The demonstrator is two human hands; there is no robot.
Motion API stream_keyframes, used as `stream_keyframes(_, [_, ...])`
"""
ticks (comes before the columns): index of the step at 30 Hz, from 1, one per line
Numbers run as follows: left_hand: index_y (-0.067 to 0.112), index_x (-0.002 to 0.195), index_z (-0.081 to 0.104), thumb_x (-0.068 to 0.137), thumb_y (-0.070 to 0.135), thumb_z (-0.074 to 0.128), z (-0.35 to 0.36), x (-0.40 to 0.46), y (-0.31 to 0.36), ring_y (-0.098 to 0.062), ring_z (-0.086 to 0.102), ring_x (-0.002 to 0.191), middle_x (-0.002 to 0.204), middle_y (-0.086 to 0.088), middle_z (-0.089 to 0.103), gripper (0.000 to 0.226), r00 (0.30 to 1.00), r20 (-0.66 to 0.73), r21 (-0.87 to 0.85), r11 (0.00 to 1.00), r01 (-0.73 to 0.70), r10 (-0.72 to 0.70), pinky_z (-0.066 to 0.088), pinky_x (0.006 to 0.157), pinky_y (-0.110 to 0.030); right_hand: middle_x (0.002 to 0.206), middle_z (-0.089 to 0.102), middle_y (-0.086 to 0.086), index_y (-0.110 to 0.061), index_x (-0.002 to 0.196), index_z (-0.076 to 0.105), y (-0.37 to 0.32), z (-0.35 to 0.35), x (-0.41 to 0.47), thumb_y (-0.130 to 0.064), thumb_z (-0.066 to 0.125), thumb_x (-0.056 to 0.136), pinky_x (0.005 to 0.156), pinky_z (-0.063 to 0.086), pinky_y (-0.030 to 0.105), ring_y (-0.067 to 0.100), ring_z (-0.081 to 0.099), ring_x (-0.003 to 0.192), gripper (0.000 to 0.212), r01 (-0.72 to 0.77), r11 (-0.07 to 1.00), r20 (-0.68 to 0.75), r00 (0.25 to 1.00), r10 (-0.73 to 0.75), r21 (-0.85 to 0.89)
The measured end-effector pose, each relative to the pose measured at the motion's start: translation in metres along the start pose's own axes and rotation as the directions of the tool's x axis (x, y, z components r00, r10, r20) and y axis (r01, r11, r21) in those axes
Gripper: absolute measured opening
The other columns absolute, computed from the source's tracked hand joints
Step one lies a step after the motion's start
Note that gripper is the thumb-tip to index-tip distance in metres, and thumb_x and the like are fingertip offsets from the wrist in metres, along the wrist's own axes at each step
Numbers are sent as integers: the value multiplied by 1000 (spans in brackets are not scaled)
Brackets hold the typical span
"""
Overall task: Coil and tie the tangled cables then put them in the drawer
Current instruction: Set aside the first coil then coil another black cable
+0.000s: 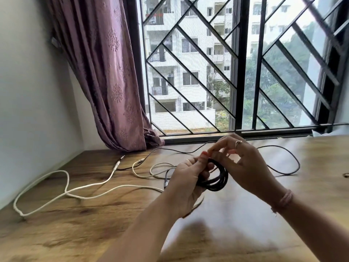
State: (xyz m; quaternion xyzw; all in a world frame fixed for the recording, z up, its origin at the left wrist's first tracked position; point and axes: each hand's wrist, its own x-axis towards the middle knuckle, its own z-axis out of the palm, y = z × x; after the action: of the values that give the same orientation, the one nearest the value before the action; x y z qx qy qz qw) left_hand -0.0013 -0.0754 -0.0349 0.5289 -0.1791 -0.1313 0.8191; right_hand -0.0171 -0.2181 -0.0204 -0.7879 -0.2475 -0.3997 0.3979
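A black cable wound into a small coil (pixel 217 181) is held above the wooden table (pixel 94 233). My left hand (pixel 186 183) grips the coil from the left, thumb on top. My right hand (pixel 243 163) is at the top of the coil with fingers curled, pinching something small there; what it pinches is blurred. A long white cable (pixel 66 191) lies loose across the left of the table. A thin dark cable (pixel 290 159) loops on the table behind my hands, its plug ends (pixel 119 162) near the curtain. No drawer is in view.
A mauve curtain (pixel 105 72) hangs at the back left beside a barred window (pixel 236 63). A white wall (pixel 28 91) bounds the table on the left. A small dark object (pixel 346 174) sits at the right edge.
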Motion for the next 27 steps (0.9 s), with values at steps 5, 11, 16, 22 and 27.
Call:
stream_keyframes(5, [3, 85, 64, 93, 17, 57, -7, 0, 3, -5, 48, 49, 62, -2, 56, 17, 998, 7, -131, 989, 67, -67, 43, 50, -14, 85, 55, -1, -16, 85, 74, 2, -4, 0, -19, 74, 76, 71, 47, 29, 18, 57, 80, 9, 198, 970, 73, 979, -189, -142])
stream_keyframes(11, [6, 79, 70, 94, 9, 52, -15, 6, -4, -9, 52, 52, 62, -3, 58, 23, 1000, -21, -15, 1000, -3, 3, 49, 58, -20, 95, 66, -1, -16, 88, 75, 18, -8, 2, -23, 70, 81, 79, 54, 28, 15, 64, 89, 11, -61, 988, 268, 963, 21, 141])
stream_keyframes(16, [8, 92, 66, 93, 4, 51, -19, 10, -6, -12, 60, 64, 74, -6, 67, 15, 999, -1, -71, 997, -34, 34, 54, 58, -21, 103, 68, 10, -8, 117, 60, 55, -12, -2, -10, 51, 93, 80, 56, 26, 18, 63, 92, 27, -622, 647, 475, 774, 420, 441])
stream_keyframes(22, [12, 102, 59, 94, 7, 53, -17, 10, -20, -9, 68, 80, 93, -4, 71, 11, 986, -9, 197, 967, -160, 165, 57, 70, -25, 88, 73, 3, -18, 95, 74, 69, 3, -18, -16, 68, 79, 72, 56, 24, 11, 68, 81, 18, -693, 592, 614, 691, 381, 413])
stream_keyframes(27, [17, 96, 63, 90, 11, 61, -11, 13, -22, -10, 69, 74, 86, -4, 71, 9, 935, -46, 389, 869, -307, 351, 57, 75, -28, 94, 72, 7, -14, 102, 73, 68, -2, -15, -20, 72, 78, 79, 56, 33, 16, 68, 88, 25, -653, 544, 601, 739, 304, 527])
